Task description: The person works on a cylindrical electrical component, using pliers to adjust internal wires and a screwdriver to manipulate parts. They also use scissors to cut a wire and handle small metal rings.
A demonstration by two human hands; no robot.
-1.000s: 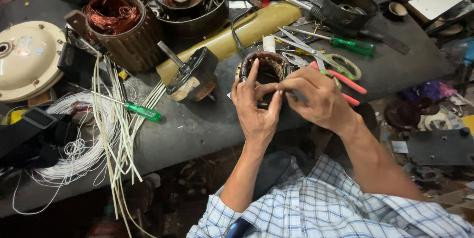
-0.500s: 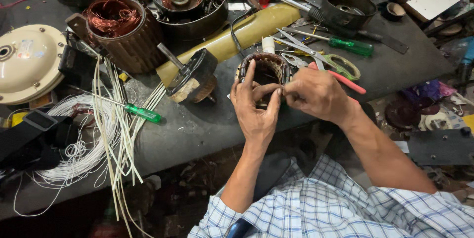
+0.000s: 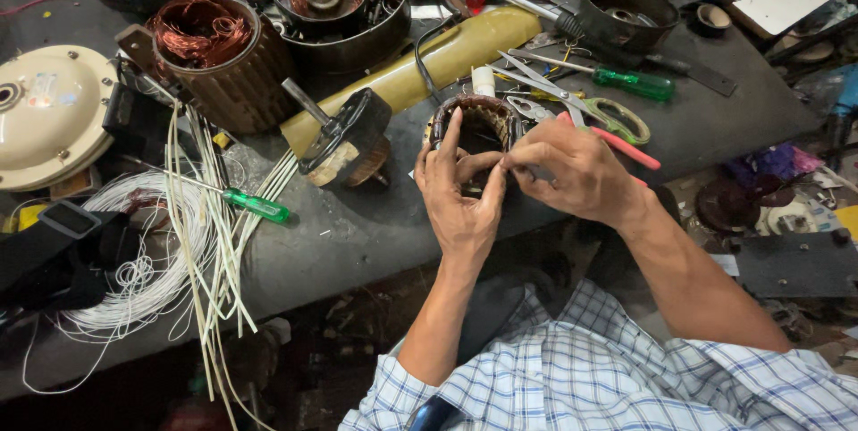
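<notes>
The motor stator (image 3: 478,123), a small ring wound with dark coils, is sitting at the near edge of the workbench (image 3: 357,234), just in front of the scissors (image 3: 590,109) and beside a rotor (image 3: 344,141) lying on its side. The left hand (image 3: 460,190) is cupping its near rim, fingers spread and partly open, apparently steadying it. The right hand (image 3: 572,167) is closing its thumb and forefinger in a tight pinch at the rim; what it is pinching is too small to tell. A green-handled screwdriver (image 3: 255,206) is lying well apart on the left.
</notes>
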